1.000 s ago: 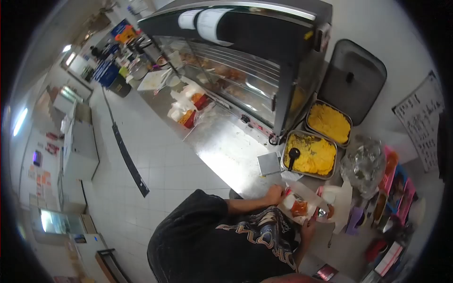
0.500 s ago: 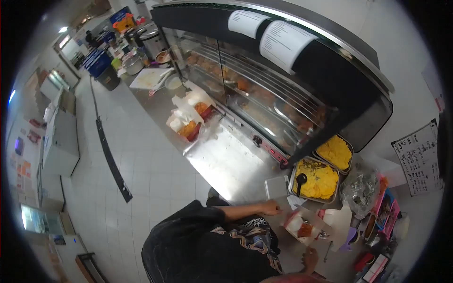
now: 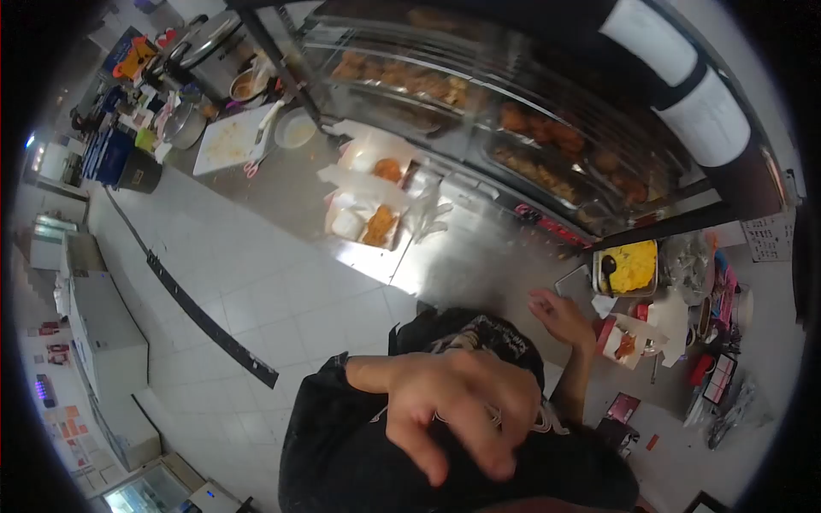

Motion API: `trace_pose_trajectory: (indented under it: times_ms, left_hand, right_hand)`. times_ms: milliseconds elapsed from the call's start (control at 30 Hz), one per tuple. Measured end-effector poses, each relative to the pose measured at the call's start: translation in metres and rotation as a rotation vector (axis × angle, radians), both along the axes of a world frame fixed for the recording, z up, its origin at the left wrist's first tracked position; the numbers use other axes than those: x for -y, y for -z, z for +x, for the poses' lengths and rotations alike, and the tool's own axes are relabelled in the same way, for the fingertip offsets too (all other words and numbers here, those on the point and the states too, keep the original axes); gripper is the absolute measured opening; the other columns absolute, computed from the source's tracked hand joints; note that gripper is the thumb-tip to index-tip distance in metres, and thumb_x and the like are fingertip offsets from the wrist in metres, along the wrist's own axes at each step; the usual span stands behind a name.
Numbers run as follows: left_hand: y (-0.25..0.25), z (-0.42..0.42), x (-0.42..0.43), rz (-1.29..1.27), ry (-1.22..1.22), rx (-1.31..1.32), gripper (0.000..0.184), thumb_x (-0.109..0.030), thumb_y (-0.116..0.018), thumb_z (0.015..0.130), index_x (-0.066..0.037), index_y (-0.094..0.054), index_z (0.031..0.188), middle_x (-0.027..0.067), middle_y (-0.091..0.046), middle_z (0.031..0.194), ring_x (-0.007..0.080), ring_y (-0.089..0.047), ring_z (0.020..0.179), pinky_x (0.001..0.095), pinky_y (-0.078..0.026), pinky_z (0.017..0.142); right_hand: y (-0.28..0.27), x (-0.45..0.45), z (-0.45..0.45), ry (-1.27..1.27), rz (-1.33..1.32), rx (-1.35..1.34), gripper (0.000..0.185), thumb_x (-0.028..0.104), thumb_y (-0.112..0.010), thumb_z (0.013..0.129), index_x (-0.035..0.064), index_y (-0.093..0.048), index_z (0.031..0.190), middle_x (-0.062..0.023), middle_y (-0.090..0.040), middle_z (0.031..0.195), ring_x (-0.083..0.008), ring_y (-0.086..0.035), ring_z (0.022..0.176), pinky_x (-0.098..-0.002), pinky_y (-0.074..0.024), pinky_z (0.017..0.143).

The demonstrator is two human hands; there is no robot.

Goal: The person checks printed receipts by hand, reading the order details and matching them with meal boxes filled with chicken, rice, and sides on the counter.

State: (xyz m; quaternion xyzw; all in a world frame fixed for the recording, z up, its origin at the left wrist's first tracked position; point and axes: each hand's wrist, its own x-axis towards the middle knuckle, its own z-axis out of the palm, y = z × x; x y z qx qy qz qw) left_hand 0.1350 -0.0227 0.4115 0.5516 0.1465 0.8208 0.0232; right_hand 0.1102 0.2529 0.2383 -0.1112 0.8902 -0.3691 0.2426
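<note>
My left hand is raised in front of my chest, close to the camera, its fingers apart and bent downward with nothing visible in them. My right hand reaches over the steel counter, fingers stretched out and holding nothing. Just right of it stands an open paper food box with white and orange-brown food. Beyond that is a metal tray of yellow rice with a black spoon. Farther left, two open boxes hold white rice and fried pieces.
A glass display warmer with fried food runs along the counter's back. A cutting board, scissors and a bowl lie at the far left. Clear plastic bags and small items crowd the right.
My left hand has come up from the counter toward the camera. My right hand has moved away from the food box at the right, across the counter. The view has turned and shifted.
</note>
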Motion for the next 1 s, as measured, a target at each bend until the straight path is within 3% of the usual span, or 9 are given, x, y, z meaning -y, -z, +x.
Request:
trace_pose_trajectory:
  times_ms: [233, 300, 433, 500, 600, 667, 767, 867, 1000]
  left_hand:
    - [0.0, 0.033, 0.055, 0.095, -0.219, 0.066, 0.035, -0.038, -0.057, 0.097, -0.007, -0.068, 0.107, 0.0068, -0.054, 0.078, 0.0229, -0.055, 0.061, 0.0373, -0.042, 0.052]
    - [-0.008, 0.026, 0.063, 0.11, -0.222, 0.003, 0.035, -0.031, -0.063, 0.096, -0.004, -0.064, 0.117, 0.0041, -0.057, 0.083, 0.0191, -0.058, 0.072, 0.0291, -0.045, 0.063]
    - [0.008, 0.038, 0.083, 0.068, -0.361, -0.038, 0.035, -0.039, -0.058, 0.097, -0.006, -0.069, 0.1, 0.0067, -0.053, 0.075, 0.0245, -0.057, 0.062, 0.0377, -0.044, 0.054]
    - [0.02, 0.017, 0.113, -0.095, -0.612, -0.083, 0.039, -0.042, -0.061, 0.094, -0.004, -0.068, 0.094, 0.0065, -0.056, 0.074, 0.0262, -0.06, 0.065, 0.0372, -0.047, 0.056]
    - [0.094, -0.036, 0.182, -1.021, -1.252, 0.498, 0.015, -0.013, -0.064, 0.087, 0.002, -0.064, 0.091, 0.0115, -0.065, 0.077, 0.0219, -0.063, 0.07, 0.0347, -0.049, 0.067]
    - [0.207, -0.089, 0.22, -1.597, -1.67, 0.849, 0.038, -0.038, -0.072, 0.084, -0.005, -0.068, 0.102, 0.0125, -0.067, 0.1, 0.0293, -0.063, 0.091, 0.0369, -0.048, 0.081]
    - [0.314, -0.108, 0.242, -2.116, -1.929, 0.531, 0.033, -0.035, -0.076, 0.079, -0.008, -0.07, 0.096, 0.013, -0.064, 0.112, 0.0349, -0.057, 0.1, 0.0492, -0.043, 0.085]
    - [0.329, -0.12, 0.243, -2.175, -1.833, 0.475, 0.03, -0.035, -0.077, 0.078, -0.01, -0.07, 0.093, 0.0116, -0.058, 0.122, 0.0378, -0.05, 0.11, 0.0545, -0.038, 0.09]
    - [0.323, -0.119, 0.241, -1.943, -1.785, 0.538, 0.022, -0.027, -0.076, 0.08, -0.008, -0.066, 0.087, 0.0111, -0.062, 0.112, 0.0331, -0.058, 0.096, 0.0466, -0.045, 0.078]
  right_hand:
    - [0.095, 0.151, -0.107, -0.194, -0.206, 0.124, 0.033, 0.036, -0.06, 0.098, 0.0058, -0.064, 0.111, -0.0043, -0.069, 0.083, -0.0129, -0.064, 0.072, -0.0259, -0.0507, 0.062]
    - [0.084, 0.207, -0.117, -0.011, -0.092, 0.304, 0.035, 0.037, -0.061, 0.096, 0.005, -0.064, 0.109, -0.0064, -0.07, 0.085, -0.0141, -0.065, 0.071, -0.0303, -0.0508, 0.059]
    - [0.113, 0.268, -0.121, -0.136, 0.081, -0.069, 0.033, 0.038, -0.063, 0.092, 0.0063, -0.067, 0.103, -0.0139, -0.07, 0.085, -0.02, -0.067, 0.07, -0.0378, -0.051, 0.061]
    - [0.111, 0.279, -0.125, -0.192, 0.034, -0.078, 0.032, 0.037, -0.064, 0.091, 0.0068, -0.068, 0.1, -0.015, -0.069, 0.083, -0.0216, -0.067, 0.071, -0.0384, -0.0511, 0.063]
    - [0.085, 0.277, -0.107, -0.308, -0.054, -0.042, 0.03, 0.034, -0.065, 0.091, 0.0052, -0.068, 0.099, -0.0133, -0.069, 0.08, -0.0195, -0.067, 0.076, -0.0356, -0.0507, 0.067]
    - [0.083, 0.264, -0.102, -0.322, -0.04, -0.003, 0.028, 0.032, -0.065, 0.091, 0.0045, -0.067, 0.099, -0.0124, -0.068, 0.08, -0.0178, -0.066, 0.075, -0.0342, -0.0501, 0.066]
    - [0.09, 0.228, -0.093, -0.266, -0.125, 0.033, 0.03, 0.034, -0.066, 0.091, 0.0048, -0.068, 0.097, -0.0138, -0.067, 0.075, -0.0204, -0.065, 0.069, -0.0349, -0.0494, 0.064]
    - [0.101, 0.184, -0.081, -0.157, -0.248, 0.088, 0.029, 0.034, -0.064, 0.092, 0.0049, -0.068, 0.098, -0.0129, -0.067, 0.073, -0.0197, -0.063, 0.066, -0.0343, -0.049, 0.063]
    - [0.09, 0.147, -0.063, 0.013, -0.271, 0.1, 0.025, 0.029, -0.063, 0.095, 0.0049, -0.066, 0.101, -0.0088, -0.067, 0.074, -0.0153, -0.062, 0.066, -0.0312, -0.0485, 0.062]
